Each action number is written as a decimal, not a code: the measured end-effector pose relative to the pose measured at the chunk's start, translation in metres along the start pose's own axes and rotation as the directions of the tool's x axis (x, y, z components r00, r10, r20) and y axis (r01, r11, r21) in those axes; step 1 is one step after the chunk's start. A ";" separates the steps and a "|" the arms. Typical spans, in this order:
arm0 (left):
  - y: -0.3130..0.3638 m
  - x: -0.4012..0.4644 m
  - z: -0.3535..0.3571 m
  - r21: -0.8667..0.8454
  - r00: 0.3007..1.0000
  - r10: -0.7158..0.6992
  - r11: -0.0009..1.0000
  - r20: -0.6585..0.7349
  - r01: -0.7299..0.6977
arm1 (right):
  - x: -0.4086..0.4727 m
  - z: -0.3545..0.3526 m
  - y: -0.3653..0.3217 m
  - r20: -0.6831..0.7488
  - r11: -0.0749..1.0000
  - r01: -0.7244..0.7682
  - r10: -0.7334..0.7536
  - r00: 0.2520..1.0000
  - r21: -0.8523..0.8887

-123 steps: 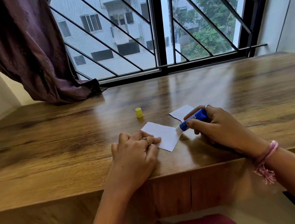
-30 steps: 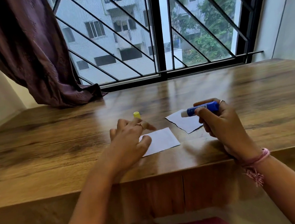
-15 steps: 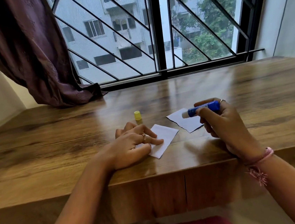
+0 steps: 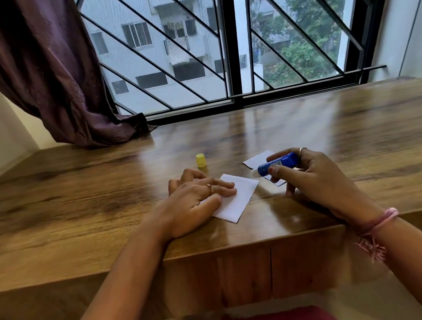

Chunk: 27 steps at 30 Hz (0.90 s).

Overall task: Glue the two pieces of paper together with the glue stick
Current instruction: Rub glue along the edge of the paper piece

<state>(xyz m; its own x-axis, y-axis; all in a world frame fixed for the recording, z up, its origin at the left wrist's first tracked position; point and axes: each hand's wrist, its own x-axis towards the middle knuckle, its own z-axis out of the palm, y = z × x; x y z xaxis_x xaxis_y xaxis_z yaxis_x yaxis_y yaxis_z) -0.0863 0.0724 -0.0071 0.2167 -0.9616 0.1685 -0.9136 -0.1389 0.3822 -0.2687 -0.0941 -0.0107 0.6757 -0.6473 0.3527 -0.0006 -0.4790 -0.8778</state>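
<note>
Right hand [image 4: 316, 176] grips the blue glue stick [image 4: 278, 164], uncapped, white tip pointing left just above the table [image 4: 80, 196]. Left hand [image 4: 195, 202] presses mostly straight fingers on the near white paper [image 4: 236, 198]. The second paper [image 4: 257, 159] lies behind the stick; the yellow cap [image 4: 201, 160] stands upright nearby.

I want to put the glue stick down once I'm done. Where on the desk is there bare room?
Free: the wood right of the right hand, and the stretch from the yellow cap left to the curtain. Crowded: the middle, around both papers and the left hand.
</note>
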 end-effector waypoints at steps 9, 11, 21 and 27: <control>-0.002 0.002 0.000 -0.047 0.999 -0.053 0.997 -0.005 0.053 | 0.001 0.001 0.000 0.028 0.997 -0.034 0.036 0.999 -0.069; -0.003 0.002 0.001 -0.049 0.998 -0.055 0.997 -0.004 0.055 | 0.001 0.001 0.000 0.028 0.997 -0.033 0.035 0.999 -0.067; -0.004 0.002 0.001 -0.058 0.998 -0.062 0.996 0.008 0.062 | 0.000 0.000 -0.003 0.060 0.998 -0.065 0.066 0.996 -0.026; 0.000 0.001 -0.001 -0.072 0.998 -0.065 0.995 0.020 0.067 | -0.001 0.000 -0.003 0.073 0.997 -0.050 0.054 0.996 -0.051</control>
<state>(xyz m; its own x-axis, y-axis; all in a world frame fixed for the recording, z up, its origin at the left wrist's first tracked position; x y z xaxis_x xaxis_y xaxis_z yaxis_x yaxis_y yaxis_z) -0.0862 0.0717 -0.0062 0.2689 -0.9551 0.1244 -0.8699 -0.1853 0.4571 -0.2689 -0.0919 -0.0079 0.7269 -0.6269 0.2802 -0.0721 -0.4756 -0.8767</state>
